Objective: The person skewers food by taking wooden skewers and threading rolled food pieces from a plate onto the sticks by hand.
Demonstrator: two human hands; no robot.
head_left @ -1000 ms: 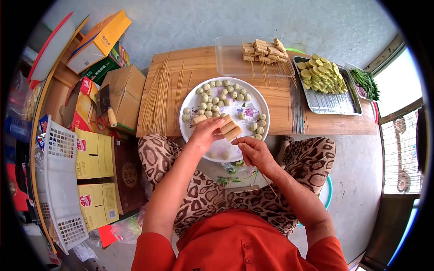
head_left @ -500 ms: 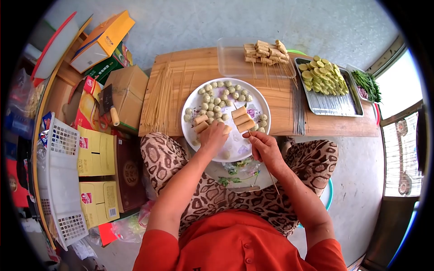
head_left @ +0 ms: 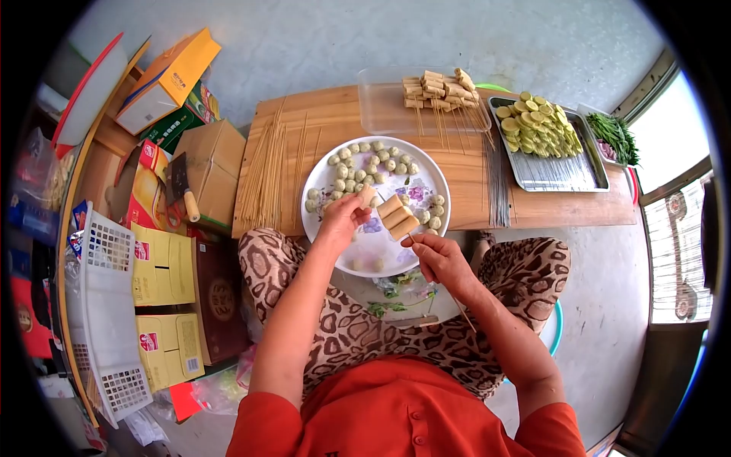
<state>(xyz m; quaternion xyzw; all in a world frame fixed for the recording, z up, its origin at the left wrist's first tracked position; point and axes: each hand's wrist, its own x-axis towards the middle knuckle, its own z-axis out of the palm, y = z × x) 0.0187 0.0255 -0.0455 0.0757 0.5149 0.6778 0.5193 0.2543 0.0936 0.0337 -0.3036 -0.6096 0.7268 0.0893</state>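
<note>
My left hand [head_left: 343,221] pinches a short tan roll, which looks like rolled tofu skin [head_left: 367,195], above a round white plate [head_left: 311,228]. Closed on the lower part of a thin bamboo skewer [head_left: 461,312], my right hand [head_left: 442,263] is at the plate's right front edge. Several matching rolls [head_left: 397,218] sit side by side on that skewer, its tip pointing toward the left hand's roll. Around the plate lie many greenish speckled balls [head_left: 350,174]. The area under my left hand is hidden.
The wooden table [head_left: 335,114] carries loose bamboo skewers [head_left: 268,171], a clear tray [head_left: 377,99] with skewered rolls [head_left: 442,90], thin metal sticks [head_left: 499,186], and a metal tray [head_left: 560,174] of sliced green vegetable [head_left: 537,126]. Boxes [head_left: 164,266] and a cleaver [head_left: 181,183] stand left.
My left hand has lifted off the plate with a roll and moved toward the skewer tip. The skewered rolls have shifted slightly down and tilted. The view has shifted a little.
</note>
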